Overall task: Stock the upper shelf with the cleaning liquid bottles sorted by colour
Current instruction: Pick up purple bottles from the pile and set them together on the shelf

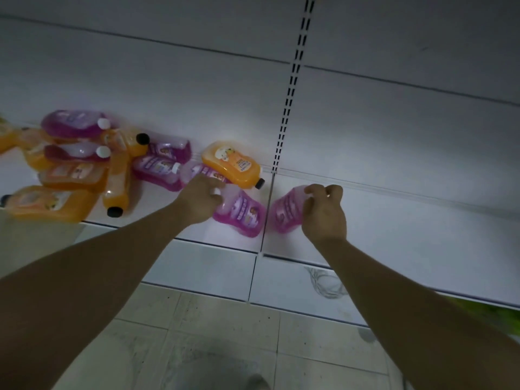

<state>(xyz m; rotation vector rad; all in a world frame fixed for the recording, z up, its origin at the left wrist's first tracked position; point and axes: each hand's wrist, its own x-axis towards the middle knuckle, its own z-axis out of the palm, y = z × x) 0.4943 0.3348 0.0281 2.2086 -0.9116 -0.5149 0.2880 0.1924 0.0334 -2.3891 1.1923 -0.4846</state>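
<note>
A white shelf carries a loose heap of purple and orange cleaning liquid bottles on its left half. My left hand is closed around the neck of a purple bottle lying near the shelf's front edge. My right hand grips another purple bottle just right of the shelf's centre seam, holding it by its top. An orange bottle with a black cap lies flat behind my left hand. Further left, several purple bottles and orange bottles lie mixed together.
A slotted upright rail runs up the white back panel above the seam. The right half of the shelf holds only the bottle in my right hand. A lower shelf and a tiled floor lie below. Something green shows at the right edge.
</note>
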